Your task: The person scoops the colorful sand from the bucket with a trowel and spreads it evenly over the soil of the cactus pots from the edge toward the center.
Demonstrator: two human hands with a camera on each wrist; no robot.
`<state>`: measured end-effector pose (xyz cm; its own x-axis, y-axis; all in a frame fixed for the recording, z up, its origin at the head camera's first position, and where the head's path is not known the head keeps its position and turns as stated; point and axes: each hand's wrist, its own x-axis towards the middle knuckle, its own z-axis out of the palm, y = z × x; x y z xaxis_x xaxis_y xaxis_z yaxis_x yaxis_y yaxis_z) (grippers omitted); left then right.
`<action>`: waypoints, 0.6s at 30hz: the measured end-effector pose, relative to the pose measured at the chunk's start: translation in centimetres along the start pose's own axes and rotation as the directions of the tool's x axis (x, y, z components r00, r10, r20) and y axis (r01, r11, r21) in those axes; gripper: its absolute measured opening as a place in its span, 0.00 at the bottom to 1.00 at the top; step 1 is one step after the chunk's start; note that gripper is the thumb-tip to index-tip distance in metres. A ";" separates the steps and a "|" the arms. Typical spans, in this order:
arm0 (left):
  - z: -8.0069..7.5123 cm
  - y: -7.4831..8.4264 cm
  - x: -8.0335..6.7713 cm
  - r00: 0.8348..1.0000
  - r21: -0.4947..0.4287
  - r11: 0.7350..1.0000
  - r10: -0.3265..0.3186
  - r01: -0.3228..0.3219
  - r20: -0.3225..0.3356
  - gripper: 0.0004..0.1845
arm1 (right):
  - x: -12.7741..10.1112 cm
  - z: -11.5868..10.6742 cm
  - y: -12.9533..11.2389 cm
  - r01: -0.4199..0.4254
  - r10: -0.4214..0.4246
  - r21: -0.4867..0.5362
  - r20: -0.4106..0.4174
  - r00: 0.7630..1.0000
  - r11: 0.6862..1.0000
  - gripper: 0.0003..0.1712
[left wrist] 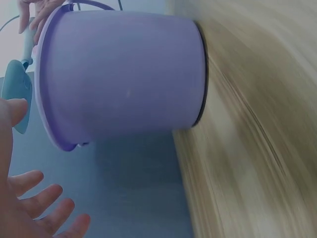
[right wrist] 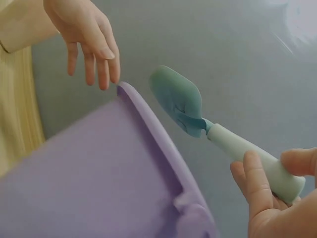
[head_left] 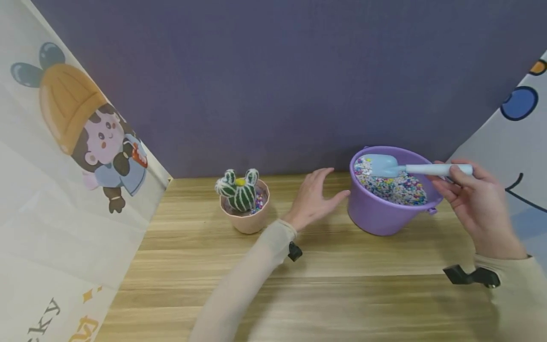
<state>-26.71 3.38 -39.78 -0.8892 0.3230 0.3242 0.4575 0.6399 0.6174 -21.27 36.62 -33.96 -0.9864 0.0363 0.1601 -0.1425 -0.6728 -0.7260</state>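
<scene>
Buckets: one. Purple bucket (head_left: 378,216), upright near the far edge of the tabletop (head_left: 325,294), toward its right side; filled close to the rim with multicoloured gravel (head_left: 397,189).

Scoops: one. Pale blue scoop (head_left: 386,165) with a whitish handle, blade held over the gravel at the bucket's far rim, handle reaching out past the right rim.

Hands: two. Right hand (head_left: 476,204), fingers curled round the scoop's handle end, thumb on top. Left hand (head_left: 314,199), fingers spread and relaxed, nothing held, just left of the bucket wall; contact with the wall not discernible.

Pots: one. Small pink pot (head_left: 249,219) left of the left hand, near the far edge, carrying one green-and-white knitted cactus (head_left: 239,190) and some coloured gravel.

Surroundings: purple backdrop (head_left: 273,80) along the far edge; cartoon-printed cloths, two, one at the left edge (head_left: 64,190) and one at the right (head_left: 521,142). Between pot and bucket, only the left hand.
</scene>
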 end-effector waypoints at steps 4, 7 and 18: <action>-0.7 -0.4 -0.3 1.000 0.003 1.000 -0.002 0.002 -0.013 0.42 | 0.0 0.7 0.7 -0.039 0.039 0.006 -0.001 0.999 0.999 0.10; -1.3 -0.6 -0.6 1.000 0.007 1.000 -0.007 0.007 -0.015 0.42 | 0.0 1.1 1.3 -0.046 0.046 0.016 0.002 0.999 0.999 0.10; -3.5 -1.1 -1.7 0.999 0.002 1.000 -0.017 0.017 -0.048 0.42 | -0.1 2.5 2.8 -0.060 0.055 0.100 0.047 0.997 0.993 0.10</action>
<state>-25.67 -0.31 -38.50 -0.8955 0.2779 0.3476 0.4420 0.6466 0.6217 -21.41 32.85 -34.32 -0.9878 -0.0360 0.1512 -0.0745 -0.7441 -0.6639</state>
